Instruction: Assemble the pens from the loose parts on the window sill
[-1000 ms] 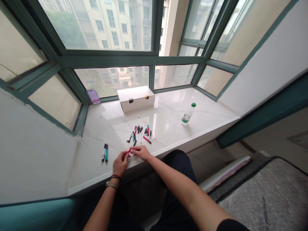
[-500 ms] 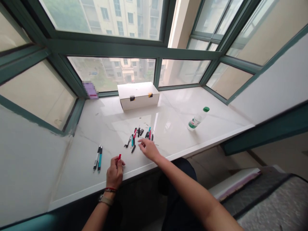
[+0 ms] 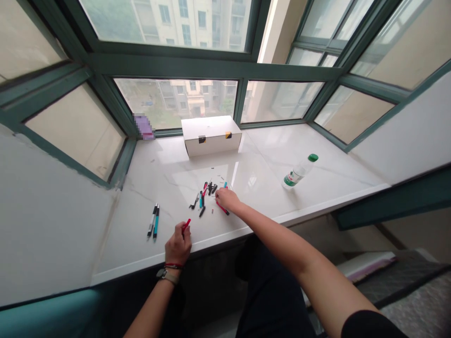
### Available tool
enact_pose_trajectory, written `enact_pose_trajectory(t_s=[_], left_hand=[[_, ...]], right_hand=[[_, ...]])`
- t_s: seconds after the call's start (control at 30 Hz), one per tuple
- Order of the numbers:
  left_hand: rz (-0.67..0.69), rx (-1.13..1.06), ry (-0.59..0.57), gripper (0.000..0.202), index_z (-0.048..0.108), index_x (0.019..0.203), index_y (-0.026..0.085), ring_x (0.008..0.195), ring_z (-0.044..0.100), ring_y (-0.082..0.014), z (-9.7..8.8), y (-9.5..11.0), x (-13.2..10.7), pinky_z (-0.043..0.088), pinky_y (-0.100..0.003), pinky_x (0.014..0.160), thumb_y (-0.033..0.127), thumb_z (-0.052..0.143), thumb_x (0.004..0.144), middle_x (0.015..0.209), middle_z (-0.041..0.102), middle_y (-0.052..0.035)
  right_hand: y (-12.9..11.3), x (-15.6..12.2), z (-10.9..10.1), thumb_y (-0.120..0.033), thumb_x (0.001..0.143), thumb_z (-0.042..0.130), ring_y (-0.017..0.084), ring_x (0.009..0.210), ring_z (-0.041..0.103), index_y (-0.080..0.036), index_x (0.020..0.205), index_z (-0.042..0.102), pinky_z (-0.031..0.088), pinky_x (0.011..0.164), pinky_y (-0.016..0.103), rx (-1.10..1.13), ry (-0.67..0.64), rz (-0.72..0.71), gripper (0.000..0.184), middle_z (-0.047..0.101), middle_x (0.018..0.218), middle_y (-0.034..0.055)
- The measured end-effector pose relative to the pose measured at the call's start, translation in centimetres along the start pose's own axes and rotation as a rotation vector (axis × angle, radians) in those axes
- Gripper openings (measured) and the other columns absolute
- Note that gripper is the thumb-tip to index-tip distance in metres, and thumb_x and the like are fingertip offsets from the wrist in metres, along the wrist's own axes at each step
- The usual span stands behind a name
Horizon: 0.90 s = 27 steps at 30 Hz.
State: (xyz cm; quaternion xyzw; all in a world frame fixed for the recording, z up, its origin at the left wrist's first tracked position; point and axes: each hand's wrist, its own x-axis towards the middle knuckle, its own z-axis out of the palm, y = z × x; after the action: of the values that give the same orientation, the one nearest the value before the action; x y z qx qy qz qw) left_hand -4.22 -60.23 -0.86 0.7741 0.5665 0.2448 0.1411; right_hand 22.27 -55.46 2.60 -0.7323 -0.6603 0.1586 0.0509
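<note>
My left hand (image 3: 178, 244) is closed around a red pen barrel piece (image 3: 187, 224), whose end sticks up past the thumb, near the front edge of the counter. My right hand (image 3: 227, 199) is lowered over the right side of a scatter of pen parts (image 3: 202, 199), fingers curled and pinched together; what lies between them is hidden. Just below its fingertips, a red piece with a black end (image 3: 223, 209) slants across the counter. The scatter holds several black, teal and red barrels, caps and small clear bits. Two assembled pens, one white-and-black and one teal-and-black (image 3: 156, 223), lie side by side at left.
A white box (image 3: 213, 141) with two black-and-yellow tabs stands at the back against the window. To the right, a clear bottle with a green cap (image 3: 299, 172) stands on the white marble counter (image 3: 260, 159). A purple blurred item (image 3: 144, 126) leans in the left corner.
My right hand has moved right and closed its fingers among the parts. A red piece there now lies slanted. My left hand still holds its red piece, tilted more. The view has shifted slightly.
</note>
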Motion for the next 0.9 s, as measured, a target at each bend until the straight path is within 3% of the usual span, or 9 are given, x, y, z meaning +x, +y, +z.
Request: enact_pose_trajectory(t_s=[0.43,0.6,0.73,0.9], left_hand=[[-0.013,0.032,-0.038,0.026,0.051,0.114,0.021,0.074,0.065,-0.0175,-0.5,0.9,0.4,0.037,-0.024,0.061,0.036,0.041,0.095,0.09,0.071,-0.0042],[-0.023,0.028,-0.076,0.026,0.051,0.113,0.021,0.072,0.065,-0.017,-0.7,1.0,0.4,0.035,-0.024,0.06,0.036,0.04,0.095,0.088,0.071,-0.0041],[-0.01,0.045,-0.067,0.026,0.051,0.114,0.021,0.073,0.064,-0.0174,-0.7,1.0,0.4,0.034,-0.024,0.06,0.035,0.041,0.095,0.09,0.071,-0.0048],[-0.021,0.044,-0.068,0.026,0.051,0.115,0.022,0.072,0.064,-0.0172,-0.7,1.1,0.4,0.033,-0.024,0.059,0.035,0.04,0.095,0.091,0.07,-0.0049]], right_hand=[[-1.3,0.5,-1.9,-0.021,0.085,0.051,0.026,0.096,0.061,-0.012,0.108,0.059,0.046,0.077,0.033,-0.143,-0.133,-0.114,0.026,0.057,0.117,0.0167],[-3.4,-0.9,-3.1,-0.02,0.082,0.057,0.02,0.085,0.062,-0.015,0.089,0.064,0.042,0.071,0.024,0.091,-0.075,-0.292,0.011,0.068,0.093,0.0094],[-5.8,-2.3,-3.4,-0.014,0.074,0.064,0.014,0.069,0.06,-0.015,0.079,0.067,0.039,0.063,0.021,0.264,-0.158,-0.507,0.006,0.069,0.074,0.0031],[-7.1,-1.9,-3.3,-0.009,0.069,0.063,0.011,0.064,0.058,-0.013,0.077,0.071,0.038,0.061,0.02,0.341,-0.152,-0.512,0.012,0.069,0.07,0.0014]])
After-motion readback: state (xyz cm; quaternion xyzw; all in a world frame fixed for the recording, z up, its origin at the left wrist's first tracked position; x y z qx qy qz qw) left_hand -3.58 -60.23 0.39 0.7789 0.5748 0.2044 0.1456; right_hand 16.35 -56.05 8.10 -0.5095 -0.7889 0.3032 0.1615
